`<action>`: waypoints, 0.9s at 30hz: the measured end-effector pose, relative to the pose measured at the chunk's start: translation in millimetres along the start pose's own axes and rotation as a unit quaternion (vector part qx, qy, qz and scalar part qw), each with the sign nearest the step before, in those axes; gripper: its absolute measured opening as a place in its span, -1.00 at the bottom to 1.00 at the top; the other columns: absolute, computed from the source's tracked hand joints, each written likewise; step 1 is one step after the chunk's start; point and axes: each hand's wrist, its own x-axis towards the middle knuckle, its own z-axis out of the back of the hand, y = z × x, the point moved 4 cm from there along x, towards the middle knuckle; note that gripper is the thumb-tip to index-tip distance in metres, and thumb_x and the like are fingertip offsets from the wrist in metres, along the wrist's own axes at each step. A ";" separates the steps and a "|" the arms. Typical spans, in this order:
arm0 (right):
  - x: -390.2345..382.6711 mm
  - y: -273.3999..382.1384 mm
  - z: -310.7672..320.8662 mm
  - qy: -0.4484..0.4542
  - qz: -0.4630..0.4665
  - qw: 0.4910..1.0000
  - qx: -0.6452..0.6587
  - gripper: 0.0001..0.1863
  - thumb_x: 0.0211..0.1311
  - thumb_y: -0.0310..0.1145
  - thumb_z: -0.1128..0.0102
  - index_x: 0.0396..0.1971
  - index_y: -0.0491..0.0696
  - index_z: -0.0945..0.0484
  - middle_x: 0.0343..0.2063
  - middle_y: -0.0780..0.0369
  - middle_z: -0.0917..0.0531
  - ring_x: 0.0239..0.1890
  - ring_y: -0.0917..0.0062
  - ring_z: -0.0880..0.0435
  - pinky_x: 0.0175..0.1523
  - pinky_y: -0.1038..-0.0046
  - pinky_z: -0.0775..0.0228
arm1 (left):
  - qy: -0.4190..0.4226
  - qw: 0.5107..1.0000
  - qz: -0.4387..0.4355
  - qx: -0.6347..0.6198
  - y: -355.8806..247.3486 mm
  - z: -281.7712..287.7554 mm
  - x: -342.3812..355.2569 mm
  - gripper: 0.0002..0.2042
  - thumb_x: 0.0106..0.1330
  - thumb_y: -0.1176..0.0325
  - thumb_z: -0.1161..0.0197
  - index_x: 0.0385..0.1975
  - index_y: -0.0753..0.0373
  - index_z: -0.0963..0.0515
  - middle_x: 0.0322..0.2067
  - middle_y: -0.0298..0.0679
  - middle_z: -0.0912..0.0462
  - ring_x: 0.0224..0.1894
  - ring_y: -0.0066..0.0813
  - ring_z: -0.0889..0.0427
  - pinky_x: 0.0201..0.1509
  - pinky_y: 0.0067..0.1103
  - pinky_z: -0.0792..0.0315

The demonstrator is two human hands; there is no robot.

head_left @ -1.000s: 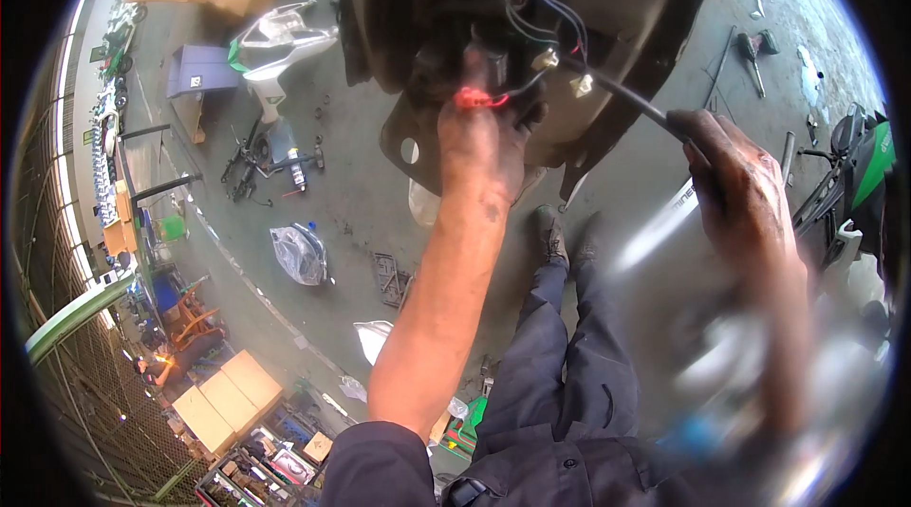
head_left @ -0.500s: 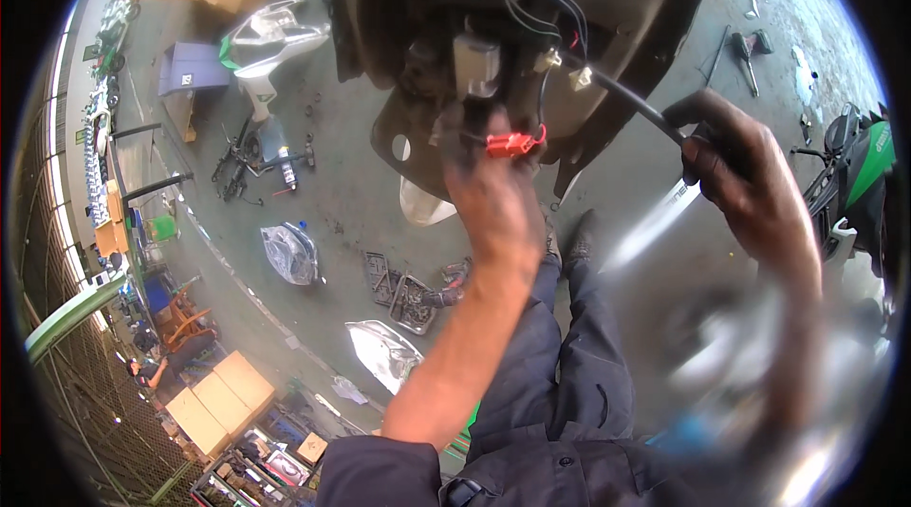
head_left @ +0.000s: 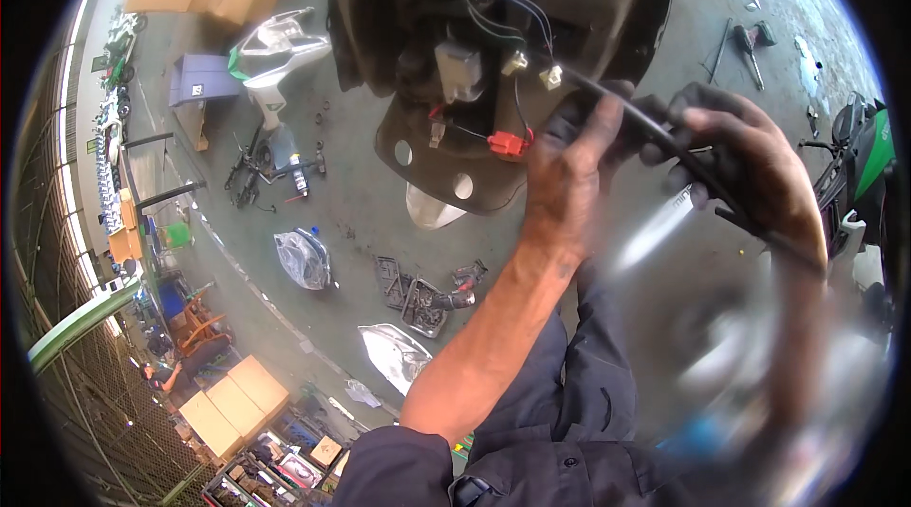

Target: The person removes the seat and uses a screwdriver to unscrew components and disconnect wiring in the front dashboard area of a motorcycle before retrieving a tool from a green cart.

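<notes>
My left hand [head_left: 567, 165] pinches a black cable [head_left: 655, 130] between thumb and fingers, just right of a dark plastic vehicle panel [head_left: 607, 9]. Farther along it, my right hand [head_left: 745, 142] has its blackened fingers curled round the same cable, which slants down to the right along my wrist. A red connector [head_left: 510, 143] hangs on thin wires beside my left hand, held by neither hand. Two pale connectors, one [head_left: 515, 62] left of the other [head_left: 551, 78], sit on wires at the panel. A grey block [head_left: 459, 69] is on the panel's inner side.
Left on the floor lie a white-and-green fairing [head_left: 280, 56], a bagged part [head_left: 303, 258] and an open toolbox [head_left: 424, 308]. Cardboard boxes [head_left: 232, 403] stand lower left. A power tool [head_left: 752, 42] lies upper right, near a green-and-black motorcycle [head_left: 859, 161]. A person sits far left.
My left hand has let go of the red connector and moved right onto the black cable. My right hand stays on the cable, its grip shifted. The panel appears farther left.
</notes>
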 end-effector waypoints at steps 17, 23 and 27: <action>-82.3 -67.3 40.1 -0.273 0.400 0.666 -0.568 -0.29 0.06 -0.42 -0.44 0.26 -0.18 -0.41 -0.09 0.07 -0.63 -0.20 0.27 -0.61 -0.04 0.34 -0.49 | -0.066 0.995 -0.005 0.072 -1.2 -7.7 4.5 -0.78 0.42 0.21 -0.28 -0.18 0.25 -0.57 -0.31 -0.16 -0.72 -0.29 -0.36 -0.74 -0.26 -0.42 -0.68; -72.2 -78.3 33.2 -0.294 0.243 0.832 -0.402 -0.52 0.53 -0.07 -0.03 -0.45 -0.19 -0.53 -0.70 0.27 -0.50 -0.70 0.56 -0.43 -0.53 0.47 -0.26 | -0.048 0.999 -0.026 0.001 2.1 -1.7 2.8 -0.68 0.49 0.19 -0.16 0.03 0.31 -0.49 -0.21 -0.08 -0.70 -0.18 -0.28 -0.72 -0.07 -0.37 -0.65; -58.7 -130.4 27.5 -0.154 -0.073 0.949 0.264 -0.43 0.55 0.07 0.10 -0.59 -0.05 -0.42 -0.85 0.40 -0.30 -0.88 0.72 -0.12 -0.60 0.60 -0.11 | 0.011 0.999 0.030 0.002 7.5 7.3 2.2 -0.65 0.52 0.19 -0.12 0.09 0.35 -0.46 -0.12 0.03 -0.68 -0.11 -0.18 -0.73 0.05 -0.29 -0.64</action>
